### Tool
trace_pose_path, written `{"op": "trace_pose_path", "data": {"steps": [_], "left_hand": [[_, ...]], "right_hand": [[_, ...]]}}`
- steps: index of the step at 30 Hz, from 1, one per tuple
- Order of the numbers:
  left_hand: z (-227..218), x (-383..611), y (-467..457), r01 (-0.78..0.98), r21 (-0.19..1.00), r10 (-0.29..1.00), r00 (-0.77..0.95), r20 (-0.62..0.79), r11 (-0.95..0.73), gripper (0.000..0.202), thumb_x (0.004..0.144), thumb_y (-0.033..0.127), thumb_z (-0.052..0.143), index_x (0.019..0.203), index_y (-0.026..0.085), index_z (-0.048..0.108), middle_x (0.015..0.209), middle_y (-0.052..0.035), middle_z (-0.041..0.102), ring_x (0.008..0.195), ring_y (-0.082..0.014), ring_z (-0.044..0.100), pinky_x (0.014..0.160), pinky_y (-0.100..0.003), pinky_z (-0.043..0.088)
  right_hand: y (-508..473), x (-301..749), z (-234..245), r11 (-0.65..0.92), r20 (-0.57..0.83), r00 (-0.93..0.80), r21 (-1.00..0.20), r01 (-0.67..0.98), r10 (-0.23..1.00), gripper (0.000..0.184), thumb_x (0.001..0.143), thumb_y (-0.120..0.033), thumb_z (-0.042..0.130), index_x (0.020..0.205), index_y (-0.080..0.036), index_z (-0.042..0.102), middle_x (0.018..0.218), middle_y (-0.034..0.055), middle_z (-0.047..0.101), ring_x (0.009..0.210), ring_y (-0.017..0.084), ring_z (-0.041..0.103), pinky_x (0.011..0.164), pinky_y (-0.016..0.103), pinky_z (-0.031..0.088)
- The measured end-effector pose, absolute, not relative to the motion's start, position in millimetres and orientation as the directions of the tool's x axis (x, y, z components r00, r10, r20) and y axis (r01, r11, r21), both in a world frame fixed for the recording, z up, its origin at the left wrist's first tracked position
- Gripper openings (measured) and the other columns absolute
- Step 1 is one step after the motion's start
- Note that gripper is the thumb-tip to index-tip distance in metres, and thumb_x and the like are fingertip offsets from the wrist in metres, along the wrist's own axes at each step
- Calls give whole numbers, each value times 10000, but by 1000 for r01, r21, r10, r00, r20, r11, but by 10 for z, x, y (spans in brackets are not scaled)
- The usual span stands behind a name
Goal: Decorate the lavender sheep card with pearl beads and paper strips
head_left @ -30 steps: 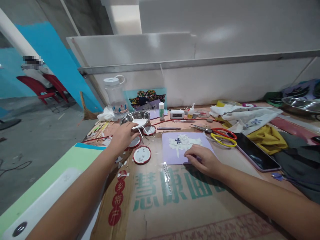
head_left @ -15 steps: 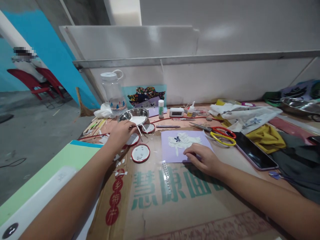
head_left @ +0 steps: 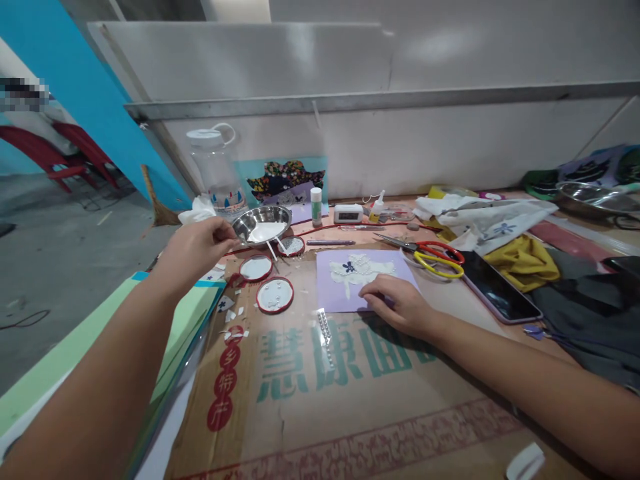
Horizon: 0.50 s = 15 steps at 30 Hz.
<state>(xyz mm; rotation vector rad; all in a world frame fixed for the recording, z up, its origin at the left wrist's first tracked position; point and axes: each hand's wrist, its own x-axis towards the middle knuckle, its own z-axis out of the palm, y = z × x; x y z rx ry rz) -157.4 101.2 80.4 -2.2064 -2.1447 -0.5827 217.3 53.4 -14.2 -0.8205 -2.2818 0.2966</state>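
Observation:
My left hand hangs in the air at the left rim of a small metal bowl with white stuff in it. Its fingers are pinched together; whatever may be between them is too small or hidden. My right hand rests on the lower right of a lilac card, fingers loosely bent and thumb apart. On the card is a white lacy fabric shape with a dark blue flower. Between my hands lie red-rimmed round lids, one with small clear beads, another with white contents. A strip of beads lies below the card.
Scissors with red and yellow handles and a phone lie on the right by mustard cloth. At the back stand a glue stick, a small white digital display and a water bottle. Green sheets lie left.
My left hand has moved left, away from over the lids and the bowl's front. My right hand stays on the card. The view has shifted slightly.

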Motion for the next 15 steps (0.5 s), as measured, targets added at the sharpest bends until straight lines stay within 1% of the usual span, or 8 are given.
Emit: {"op": "trace_pose_path", "data": {"steps": [3, 4, 7, 9, 11, 12, 13, 15], "left_hand": [[867, -1582, 972, 970, 235, 977, 10, 214, -62, 279, 901, 321, 567, 1151, 234, 652, 851, -3, 732, 739, -199, 632, 629, -259, 396], [871, -1590, 970, 975, 218, 979, 1, 206, -47, 321, 923, 340, 542, 1213, 233, 633, 848, -9, 731, 734, -201, 628, 620, -256, 391], [846, -1615, 983, 993, 113, 973, -51, 225, 26, 347, 959, 388, 481, 1207, 222, 659, 839, -44, 724, 727, -225, 609, 569, -254, 337], [822, -1620, 991, 997, 75, 965, -35, 259, 16, 375, 952, 351, 483, 1275, 224, 626, 908, -61, 731, 754, -232, 607, 564, -254, 326], [809, -1603, 993, 993, 108, 961, 23, 275, -55, 483, 911, 275, 532, 1392, 231, 529, 1045, -71, 729, 790, -219, 618, 590, -254, 364], [807, -1586, 991, 988, 131, 960, 41, 278, -80, 522, 891, 258, 557, 1410, 234, 510, 1083, -71, 724, 804, -214, 624, 610, -256, 385], [807, -1565, 990, 985, 150, 961, 45, 273, -89, 518, 879, 264, 576, 1394, 233, 528, 1086, -68, 724, 812, -214, 631, 630, -261, 404], [802, -1517, 992, 985, 161, 968, 23, 250, -66, 417, 893, 331, 570, 1294, 226, 618, 1001, -60, 735, 816, -232, 645, 669, -286, 433]], "right_hand": [[538, 2175, -147, 778, 528, -572, -409, 478, 628, 165, 976, -233, 506, 928, -186, 657, 756, 43, 679, 674, 153, 602, 640, 273, 466], [539, 2175, -149, 777, 524, -574, -407, 481, 630, 168, 977, -236, 504, 926, -187, 657, 757, 43, 681, 675, 155, 603, 642, 274, 466], [541, 2179, -155, 765, 500, -579, -415, 493, 644, 179, 981, -249, 498, 933, -192, 660, 769, 44, 684, 685, 158, 607, 652, 279, 471], [542, 2181, -161, 757, 489, -578, -424, 496, 653, 183, 982, -256, 496, 938, -192, 662, 773, 45, 683, 688, 160, 606, 656, 282, 472], [541, 2182, -165, 753, 486, -575, -434, 495, 658, 186, 982, -263, 496, 937, -192, 662, 779, 48, 685, 696, 163, 608, 662, 286, 474], [540, 2182, -166, 751, 487, -572, -438, 494, 661, 186, 982, -264, 496, 937, -192, 662, 781, 48, 686, 697, 163, 607, 664, 287, 474], [540, 2181, -166, 750, 487, -570, -440, 494, 662, 185, 982, -264, 497, 938, -192, 662, 784, 48, 687, 698, 163, 607, 665, 288, 473], [539, 2181, -162, 753, 489, -572, -437, 492, 658, 182, 980, -259, 499, 938, -190, 661, 781, 46, 686, 691, 160, 604, 659, 285, 472]]}}
